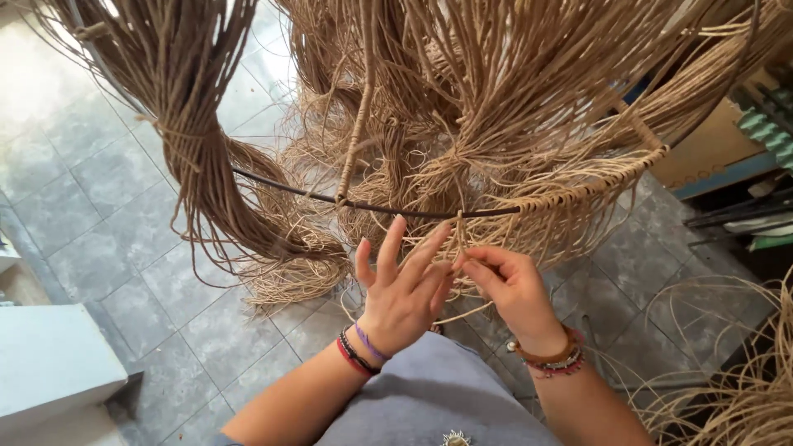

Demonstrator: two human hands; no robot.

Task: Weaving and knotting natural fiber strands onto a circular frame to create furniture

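Weaving item: tan cord [459,235], light, limp, rough enough to grip; hangs from the black hoop [347,202] before you. Your right hand [512,285] pinches it just below the hoop; your left hand [405,289] is spread open, fingertips brushing strands. Pinch near the hoop.

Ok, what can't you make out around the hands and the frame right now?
Head view only:
- Right hand fingertips: buried in cord strands, grip unclear.
- Dark hoop: right part wrapped, upper part cut off by the top edge.
- Left hand palm: faces away.
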